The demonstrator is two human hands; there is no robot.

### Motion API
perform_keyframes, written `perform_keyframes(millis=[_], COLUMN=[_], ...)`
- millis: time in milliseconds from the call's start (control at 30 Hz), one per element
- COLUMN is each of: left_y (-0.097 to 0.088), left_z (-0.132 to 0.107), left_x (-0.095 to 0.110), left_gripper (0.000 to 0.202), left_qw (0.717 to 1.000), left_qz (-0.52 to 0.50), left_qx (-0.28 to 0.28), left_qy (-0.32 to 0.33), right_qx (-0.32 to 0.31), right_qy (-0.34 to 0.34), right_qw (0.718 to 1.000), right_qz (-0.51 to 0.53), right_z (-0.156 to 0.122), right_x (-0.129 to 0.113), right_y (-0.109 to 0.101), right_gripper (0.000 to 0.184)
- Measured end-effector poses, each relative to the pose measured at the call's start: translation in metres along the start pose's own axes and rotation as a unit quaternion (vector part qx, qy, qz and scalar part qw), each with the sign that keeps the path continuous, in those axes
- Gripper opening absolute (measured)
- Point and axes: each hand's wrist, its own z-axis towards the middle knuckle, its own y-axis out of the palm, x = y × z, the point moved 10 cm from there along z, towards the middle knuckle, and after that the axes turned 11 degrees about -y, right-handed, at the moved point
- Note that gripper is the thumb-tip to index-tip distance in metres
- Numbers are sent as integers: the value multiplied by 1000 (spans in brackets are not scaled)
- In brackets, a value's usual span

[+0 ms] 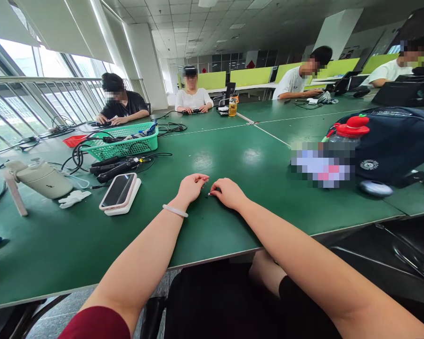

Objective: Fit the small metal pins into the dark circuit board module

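My left hand rests on the green table, its thumb and fingers pinched on a small shiny piece whose kind is too small to make out. Just to the right, my right hand is curled, fingertips together, around another tiny shiny bit near the table surface. A narrow gap separates the two hands. Around my left wrist is a pale bangle. Nearest on the left lies a phone on top of a white box.
To the left are a beige bottle, crumpled tissue, black cabled devices and a green basket. On the right stand a red-lidded bottle, a dark backpack and a computer mouse. Several people sit around the table.
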Motion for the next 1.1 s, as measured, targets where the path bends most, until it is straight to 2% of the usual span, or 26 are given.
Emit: perform_keyframes(millis=[267,433,633,800,1100], left_y=[8,12,23,37,35], left_z=[-6,-5,-4,-8,-13], left_x=[1,1,3,3,8], left_gripper=[21,25,37,49,46], left_qw=[999,999,997,988,988], left_qz=[39,30,7,-38,-19], left_qx=[-13,-30,-76,-144,-146], left_qy=[-11,-3,31,34,44], right_qx=[40,83,118,173,165], right_qy=[47,71,95,102,93], right_qw=[997,986,970,949,955], right_qz=[45,124,190,244,231], right_z=[-4,-6,-8,-11,-11], right_x=[11,19,31,38,35], right_y=[-10,-13,-13,-14,-15], right_gripper=[9,9,9,4,5])
